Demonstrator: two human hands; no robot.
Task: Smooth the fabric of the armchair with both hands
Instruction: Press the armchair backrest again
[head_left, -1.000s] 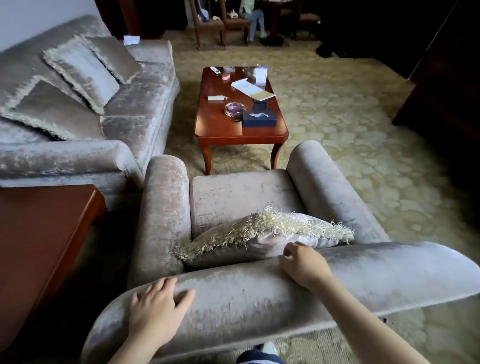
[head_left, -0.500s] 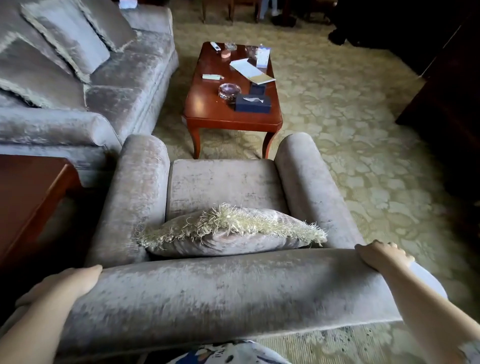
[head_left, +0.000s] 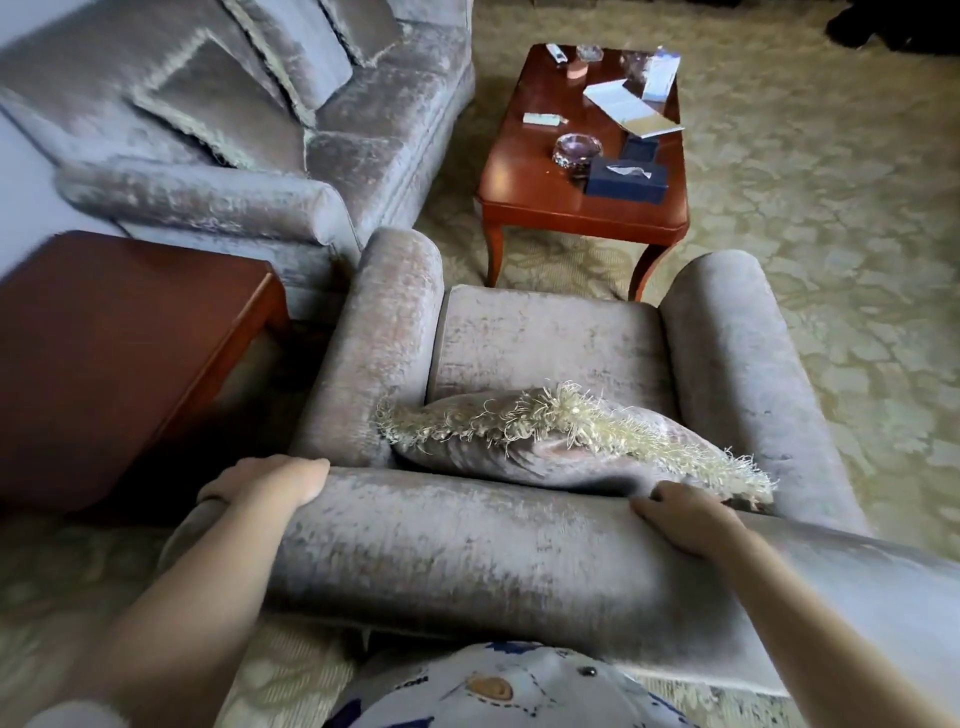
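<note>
I look down over the rolled top of the backrest of a grey-beige velvet armchair (head_left: 467, 540). My left hand (head_left: 265, 483) lies over the left end of that roll, fingers curled down its far side. My right hand (head_left: 685, 519) presses flat on the roll right of centre, fingers spread, touching the fabric and holding nothing. A fringed cushion (head_left: 561, 441) leans on the seat just beyond my right hand. The seat (head_left: 545, 343) and both rolled armrests lie ahead.
A dark wooden side table (head_left: 114, 353) stands left of the armchair. A matching sofa (head_left: 249, 156) with cushions sits at the back left. A red-brown coffee table (head_left: 540, 202) carrying papers, a tissue box and an ashtray stands past the seat. Patterned carpet lies to the right.
Both hands slid back inward along the backrest roll from its outer ends. The view shifted right and tilted, so the armchair now sits skewed in frame.
</note>
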